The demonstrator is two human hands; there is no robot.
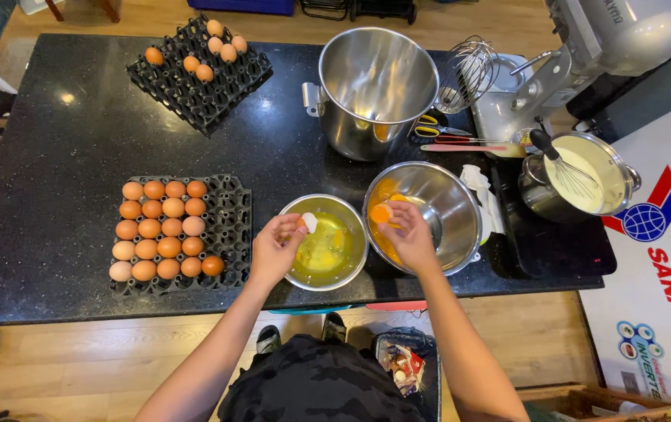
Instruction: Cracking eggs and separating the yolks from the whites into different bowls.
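Both hands over the bowls: left hand (275,248) pinches an empty eggshell half (309,223) above the egg-white bowl (324,244); right hand (407,234) cups a shell w/ yolk (381,212) over the yolk bowl (423,216). Risk: tilt too far & yolk slips, breaks into whites.

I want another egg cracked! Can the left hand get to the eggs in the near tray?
Probably yes. The near egg tray lies just beside the left hand, nothing between them, but its grip already holds a piece of eggshell.
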